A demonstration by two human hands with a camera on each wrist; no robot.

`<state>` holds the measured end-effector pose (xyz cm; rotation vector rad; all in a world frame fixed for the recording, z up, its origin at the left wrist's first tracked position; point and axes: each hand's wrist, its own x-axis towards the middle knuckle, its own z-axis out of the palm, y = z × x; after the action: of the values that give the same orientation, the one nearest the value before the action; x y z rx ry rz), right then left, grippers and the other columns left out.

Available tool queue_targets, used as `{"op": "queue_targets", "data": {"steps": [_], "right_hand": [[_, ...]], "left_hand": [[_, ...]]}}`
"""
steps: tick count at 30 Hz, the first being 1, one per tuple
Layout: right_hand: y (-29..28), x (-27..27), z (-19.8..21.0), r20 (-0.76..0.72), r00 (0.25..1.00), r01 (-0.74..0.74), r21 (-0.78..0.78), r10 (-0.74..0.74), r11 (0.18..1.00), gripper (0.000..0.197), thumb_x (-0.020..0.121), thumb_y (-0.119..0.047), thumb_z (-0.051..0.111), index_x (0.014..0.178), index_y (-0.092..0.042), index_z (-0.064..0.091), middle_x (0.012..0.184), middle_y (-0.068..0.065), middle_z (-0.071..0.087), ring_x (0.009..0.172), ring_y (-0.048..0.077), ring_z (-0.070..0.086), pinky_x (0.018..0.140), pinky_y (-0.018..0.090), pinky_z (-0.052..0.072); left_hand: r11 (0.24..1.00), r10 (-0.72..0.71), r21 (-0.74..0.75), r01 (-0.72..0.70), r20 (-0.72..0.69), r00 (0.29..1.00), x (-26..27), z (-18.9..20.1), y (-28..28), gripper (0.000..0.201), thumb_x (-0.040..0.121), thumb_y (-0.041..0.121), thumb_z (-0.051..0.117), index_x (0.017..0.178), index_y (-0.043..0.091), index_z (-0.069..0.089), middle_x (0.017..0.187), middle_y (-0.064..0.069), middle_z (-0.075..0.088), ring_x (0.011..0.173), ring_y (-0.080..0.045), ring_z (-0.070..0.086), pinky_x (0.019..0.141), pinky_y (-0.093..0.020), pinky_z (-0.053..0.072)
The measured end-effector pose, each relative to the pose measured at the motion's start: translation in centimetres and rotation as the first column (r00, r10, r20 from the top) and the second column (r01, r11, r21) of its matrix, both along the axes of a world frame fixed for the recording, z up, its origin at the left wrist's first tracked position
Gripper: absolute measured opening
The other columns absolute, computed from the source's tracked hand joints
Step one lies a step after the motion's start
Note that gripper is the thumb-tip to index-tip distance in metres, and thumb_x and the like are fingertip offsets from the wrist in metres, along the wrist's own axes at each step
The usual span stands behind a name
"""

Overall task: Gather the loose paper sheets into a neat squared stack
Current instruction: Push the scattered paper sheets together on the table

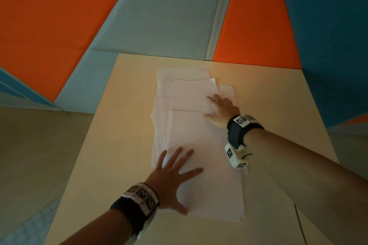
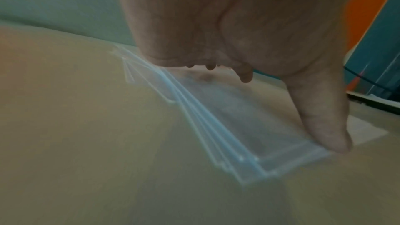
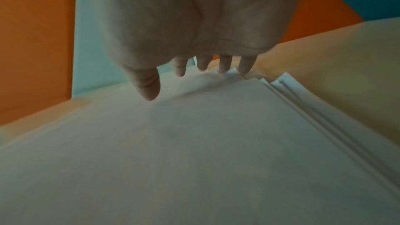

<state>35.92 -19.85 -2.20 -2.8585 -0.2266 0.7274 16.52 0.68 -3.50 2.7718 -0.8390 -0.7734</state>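
Paper sheets (image 1: 191,125) lie in a long, loosely overlapped spread down the middle of the pale counter (image 1: 103,145), edges fanned and staggered rather than flush. In the head view the left hand (image 1: 171,177) lies flat on the near sheets with its fingers (image 1: 187,155) splayed straight, pinning them and gripping nothing. The right hand (image 1: 223,109) rests farther up, at the right edge of the spread, fingers extended across the paper, thumb pointing inward; it too presses rather than grasps.

From the left wrist, the left hand (image 2: 238,23) hovers low over the fanned corners of the paper sheets (image 2: 227,126); several offset edges show, and the thumb tip touches the top sheet near its corner. The other fingertips are barely visible.

From the right wrist, the right hand (image 3: 194,23) has its fingers (image 3: 225,64) straight and slightly spread, tips on the far part of the paper sheets (image 3: 173,160), with stepped edges showing to the right.

Judging by this, the gathering step is under way: the sheets are in one place but not squared. The next move likely calls for drawing the far sheets toward the near ones, then taking the pile by its sides and tapping the edges flush, without letting the top sheets slide.
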Motion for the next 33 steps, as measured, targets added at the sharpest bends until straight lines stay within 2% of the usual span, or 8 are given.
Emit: {"op": "queue_targets", "data": {"steps": [6, 8, 13, 19, 21, 24, 26, 33], "right_hand": [[1.0, 0.2, 1.0, 0.127, 0.987, -0.079, -0.116, 0.094, 0.99, 0.046, 0.092, -0.06, 0.039, 0.127, -0.033, 0.051, 0.137, 0.002, 0.044, 0.129, 0.031, 0.038, 0.102, 0.047, 0.028], [1.2, 0.8, 0.9, 0.167, 0.98, -0.091, -0.086, 0.104, 0.992, 0.047, 0.093, -0.058, 0.041, 0.129, -0.029, 0.051, 0.144, 0.004, 0.039, 0.135, 0.029, 0.033, 0.106, 0.046, 0.026], [1.5, 1.9, -1.0, 0.026, 0.995, -0.096, -0.046, 0.097, 0.994, 0.072, 0.094, -0.063, 0.036, 0.156, -0.036, 0.013, 0.168, -0.009, 0.001, 0.154, 0.025, 0.005, 0.12, 0.05, 0.015], [1.5, 1.4, 0.3, 0.226, 0.963, -0.115, -0.141, 0.145, 0.983, 0.051, 0.092, -0.064, 0.036, 0.123, -0.03, 0.057, 0.136, -0.002, 0.054, 0.126, 0.026, 0.044, 0.098, 0.044, 0.029], [1.4, 1.7, 0.1, 0.222, 0.962, -0.137, -0.111, 0.159, 0.984, 0.05, 0.093, -0.061, 0.04, 0.128, -0.028, 0.053, 0.144, -0.001, 0.046, 0.132, 0.026, 0.038, 0.101, 0.044, 0.03], [1.1, 2.2, -0.7, 0.058, 0.991, -0.117, -0.073, 0.122, 0.99, 0.071, 0.094, -0.062, 0.039, 0.155, -0.032, 0.018, 0.167, -0.007, 0.004, 0.152, 0.026, 0.009, 0.117, 0.05, 0.019], [1.1, 2.1, -1.1, 0.037, 0.993, -0.108, -0.098, 0.112, 0.989, 0.075, 0.093, -0.066, 0.035, 0.156, -0.036, 0.011, 0.167, -0.01, 0.0, 0.153, 0.024, 0.006, 0.118, 0.05, 0.016], [1.2, 0.7, 0.5, 0.205, 0.959, -0.151, -0.204, 0.193, 0.967, 0.061, 0.088, -0.071, 0.033, 0.129, -0.03, 0.053, 0.139, -0.003, 0.052, 0.126, 0.026, 0.044, 0.099, 0.046, 0.028]], "left_hand": [[0.999, 0.03, -0.018, -0.03, 0.014, 0.999, -0.7, 0.4, 1.0, 0.107, 0.067, 0.067, 0.063, 0.143, 0.055, -0.012, 0.15, 0.007, -0.04, 0.139, -0.021, -0.038, 0.112, -0.055, -0.02], [1.0, 0.001, -0.013, -0.001, -0.001, 1.0, -1.2, 0.8, 1.1, 0.106, 0.069, 0.066, 0.063, 0.143, 0.055, -0.012, 0.15, 0.007, -0.041, 0.138, -0.021, -0.039, 0.11, -0.054, -0.023], [0.999, 0.031, -0.017, -0.031, -0.004, 1.0, -2.0, 0.7, 1.6, 0.099, 0.072, 0.065, 0.06, 0.144, 0.056, -0.008, 0.15, 0.007, -0.039, 0.14, -0.023, -0.036, 0.108, -0.052, -0.024], [0.998, 0.062, -0.025, -0.062, 0.023, 0.998, -1.9, 0.3, 2.3, 0.097, 0.071, 0.066, 0.057, 0.143, 0.057, -0.006, 0.153, 0.008, -0.034, 0.141, -0.021, -0.033, 0.112, -0.051, -0.019], [0.998, 0.048, -0.029, -0.048, 0.006, 0.999, -2.0, 0.3, 2.3, 0.099, 0.07, 0.066, 0.059, 0.143, 0.057, -0.007, 0.153, 0.008, -0.035, 0.14, -0.021, -0.035, 0.112, -0.051, -0.02], [0.999, 0.026, -0.036, -0.026, 0.01, 1.0, -2.2, 0.3, 2.1, 0.098, 0.07, 0.067, 0.059, 0.144, 0.057, -0.004, 0.156, 0.007, -0.031, 0.141, -0.021, -0.033, 0.113, -0.05, -0.019], [0.998, 0.032, -0.053, -0.03, 0.035, 0.999, -2.3, 0.2, 2.2, 0.094, 0.071, 0.069, 0.057, 0.144, 0.058, -0.001, 0.158, 0.007, -0.026, 0.143, -0.021, -0.028, 0.112, -0.048, -0.018], [0.995, 0.091, -0.035, -0.088, 0.075, 0.993, -2.8, 0.1, 2.6, 0.09, 0.067, 0.071, 0.054, 0.143, 0.058, 0.007, 0.161, 0.005, -0.004, 0.148, -0.022, -0.008, 0.115, -0.05, -0.005]]}}
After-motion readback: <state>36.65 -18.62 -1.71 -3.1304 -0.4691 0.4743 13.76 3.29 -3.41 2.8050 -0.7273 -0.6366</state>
